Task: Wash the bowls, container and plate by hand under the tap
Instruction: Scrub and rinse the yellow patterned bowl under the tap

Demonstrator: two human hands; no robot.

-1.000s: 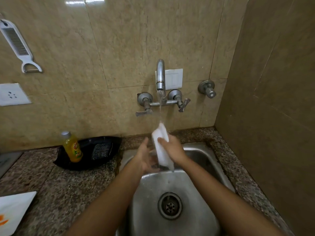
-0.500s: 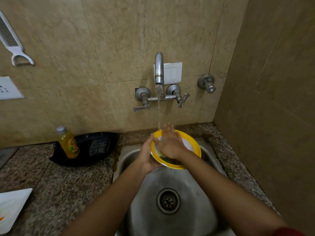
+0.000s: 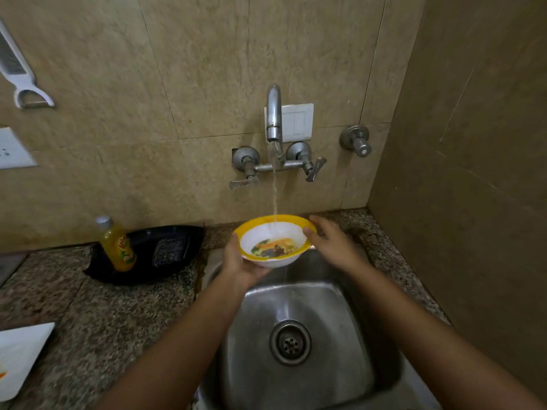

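A white bowl (image 3: 273,239) with a yellow rim and a coloured picture inside is held over the steel sink (image 3: 349,335). Water runs from the tap (image 3: 273,113) into it. My left hand (image 3: 239,266) cups the bowl from below at its left side. My right hand (image 3: 328,242) grips the rim on the right, thumb over the edge. A white square plate (image 3: 17,358) lies on the counter at the far left, partly cut off by the frame.
A yellow soap bottle (image 3: 117,245) and a scrub pad (image 3: 168,252) sit in a black tray (image 3: 142,270) left of the sink. A peeler (image 3: 17,72) hangs on the tiled wall. A side wall stands close on the right.
The bowl was turned from edge-on to facing up. My right hand came out of its inside and moved to the right rim. Water now falls straight into the bowl.
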